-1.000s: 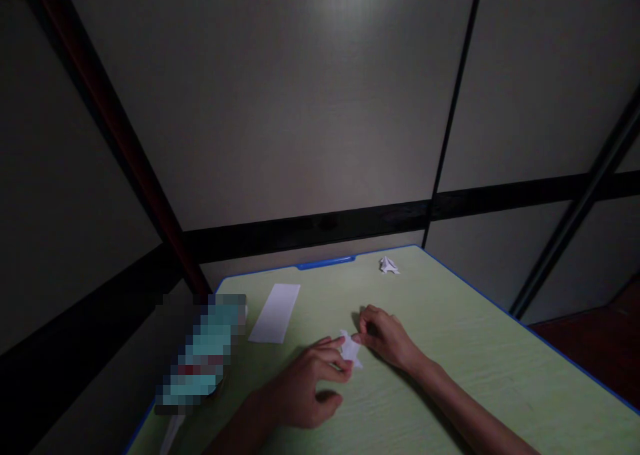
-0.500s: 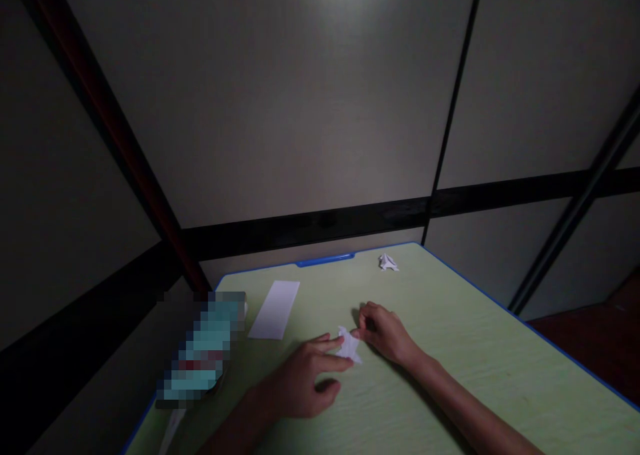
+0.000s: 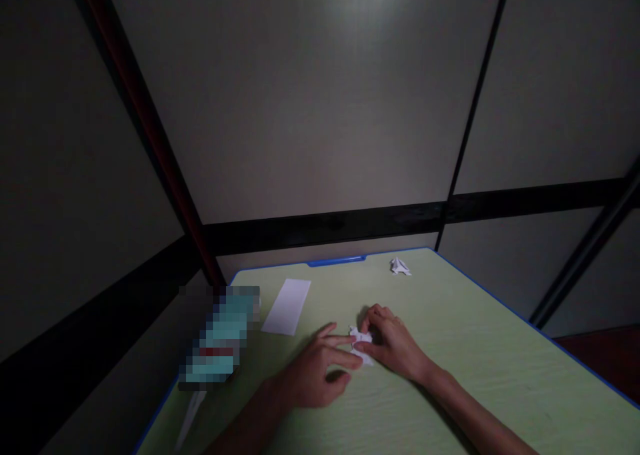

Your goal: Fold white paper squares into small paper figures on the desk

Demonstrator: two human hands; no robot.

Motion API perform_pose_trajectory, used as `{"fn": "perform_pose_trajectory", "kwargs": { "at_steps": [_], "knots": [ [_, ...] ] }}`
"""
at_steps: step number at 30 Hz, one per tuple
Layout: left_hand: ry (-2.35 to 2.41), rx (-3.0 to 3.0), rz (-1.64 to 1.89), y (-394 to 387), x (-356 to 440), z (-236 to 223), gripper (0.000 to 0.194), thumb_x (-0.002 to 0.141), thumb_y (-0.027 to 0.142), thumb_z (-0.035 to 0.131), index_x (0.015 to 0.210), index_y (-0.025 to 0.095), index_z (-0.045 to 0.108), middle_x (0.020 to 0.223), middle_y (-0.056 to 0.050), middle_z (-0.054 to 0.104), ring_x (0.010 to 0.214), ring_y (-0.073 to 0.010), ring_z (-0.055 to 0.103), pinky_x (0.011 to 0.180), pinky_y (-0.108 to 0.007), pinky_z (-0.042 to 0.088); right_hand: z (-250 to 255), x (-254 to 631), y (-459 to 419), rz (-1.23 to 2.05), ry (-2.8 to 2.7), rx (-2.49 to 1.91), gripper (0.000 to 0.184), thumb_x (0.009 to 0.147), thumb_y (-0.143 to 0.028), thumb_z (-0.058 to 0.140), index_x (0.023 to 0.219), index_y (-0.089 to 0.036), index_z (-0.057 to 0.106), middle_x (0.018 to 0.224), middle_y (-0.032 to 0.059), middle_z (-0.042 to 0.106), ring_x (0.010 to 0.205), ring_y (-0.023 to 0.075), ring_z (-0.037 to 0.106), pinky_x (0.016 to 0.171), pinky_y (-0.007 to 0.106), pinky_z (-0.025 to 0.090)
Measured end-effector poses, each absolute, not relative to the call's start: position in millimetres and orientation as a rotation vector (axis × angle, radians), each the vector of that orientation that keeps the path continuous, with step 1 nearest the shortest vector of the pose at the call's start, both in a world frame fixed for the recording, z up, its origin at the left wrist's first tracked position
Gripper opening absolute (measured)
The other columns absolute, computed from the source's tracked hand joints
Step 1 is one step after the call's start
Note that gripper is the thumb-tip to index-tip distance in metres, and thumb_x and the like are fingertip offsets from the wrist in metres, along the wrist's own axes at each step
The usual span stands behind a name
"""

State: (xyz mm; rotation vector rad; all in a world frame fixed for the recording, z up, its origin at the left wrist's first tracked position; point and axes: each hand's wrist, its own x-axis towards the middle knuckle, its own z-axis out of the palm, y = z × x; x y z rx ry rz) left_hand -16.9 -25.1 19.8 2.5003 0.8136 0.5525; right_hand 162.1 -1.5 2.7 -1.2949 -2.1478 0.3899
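Observation:
A small white origami piece [image 3: 364, 358] lies flat on the pale green table, partly hidden by fingers. My left hand [image 3: 317, 368] rests its outstretched index and middle fingers on the left side of this folded paper; its thumb is apart from it. From the right, my right hand [image 3: 395, 345] is closed at the paper's upper right side, thumb across it and curled fingers just behind. A second origami figure [image 3: 399, 267], shaped like a frog, sits by itself near the table's far edge.
A white rectangular sheet of paper [image 3: 287, 307] lies left of my hands. Farther left is a pixelated teal item [image 3: 220, 338] with a pale strip [image 3: 190, 418] below it. The green table [image 3: 480, 355] has a blue rim and a blue handle [image 3: 336, 261], close to wall panels.
My right hand has moved onto the folded paper, its thumb now reaching across it. My left fingers stay on the paper. The whole view has shifted slightly.

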Motion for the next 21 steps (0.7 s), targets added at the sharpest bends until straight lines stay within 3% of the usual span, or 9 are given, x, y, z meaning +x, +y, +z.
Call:
{"fn": "perform_pose_trajectory", "kwargs": {
  "at_steps": [2,5,8,11,15,18,21],
  "knots": [
    [0.804,2.472,0.609,-25,-16,19,0.04,0.059,0.005,0.045,0.091,0.027,0.057,0.092,0.002,0.062,0.102,-0.0149,0.044,0.096,-0.04,0.012,1,161,0,0.445,-2.102,-1.269,0.018,0.061,-0.032,0.059,0.066,-0.018,0.05,0.069,0.0012,0.05,0.068,0.0166,0.045,0.057,0.025,0.033],
    [0.917,2.308,0.882,-20,-15,15,0.04,0.058,0.004,0.047,0.092,0.025,0.057,0.095,-0.001,0.061,0.096,-0.0157,0.048,0.093,-0.037,0.022,1,162,1,0.648,-1.983,-1.247,0.013,0.062,-0.026,0.057,0.062,-0.017,0.048,0.062,-0.0006,0.048,0.059,0.0132,0.044,0.051,0.022,0.032],
    [1.097,1.963,1.151,-11,-13,11,0.035,0.06,0.008,0.048,0.093,0.018,0.056,0.099,-0.006,0.058,0.088,-0.017,0.052,0.082,-0.032,0.036,4,160,1,0.829,-1.833,-1.184,0.011,0.065,-0.022,0.053,0.059,-0.016,0.046,0.058,-0.0025,0.045,0.052,0.01,0.041,0.047,0.02,0.031],
    [1.12,1.688,1.165,-1,-12,6,0.028,0.062,0.015,0.05,0.09,0.014,0.055,0.09,-0.009,0.06,0.073,-0.016,0.056,0.068,-0.027,0.043,5,157,0,1.001,-1.686,-1.074,0.014,0.065,-0.024,0.053,0.06,-0.016,0.043,0.054,-0.0035,0.045,0.049,0.009,0.041,0.045,0.019,0.03],
    [1.062,1.641,1.105,4,-10,0,0.015,0.066,0.024,0.047,0.071,0.012,0.055,0.066,-0.003,0.058,0.061,-0.013,0.053,0.056,-0.022,0.041,4,150,-2,1.291,-1.494,-0.977,0.021,0.062,-0.031,0.056,0.061,-0.016,0.04,0.048,-0.0048,0.047,0.046,0.0088,0.045,0.045,0.019,0.032],
    [1.089,1.707,1.049,4,-10,-2,0.02,0.068,0.026,0.045,0.053,0.013,0.05,0.049,0.002,0.048,0.05,-0.0097,0.046,0.049,-0.019,0.035,3,147,-3,1.393,-1.412,-0.934,0.025,0.058,-0.032,0.059,0.06,-0.017,0.04,0.046,-0.0065,0.045,0.047,0.0096,0.047,0.048,0.021,0.034],
    [1.119,1.713,1.047,2,-11,-2,0.023,0.068,0.024,0.043,0.048,0.014,0.046,0.045,0.003,0.044,0.046,-0.0084,0.042,0.047,-0.018,0.032,2,145,-4,1.371,-1.452,-0.959,0.024,0.058,-0.029,0.06,0.057,-0.015,0.041,0.047,-0.0066,0.043,0.046,0.0076,0.043,0.045,0.019,0.031]
  ]
}}
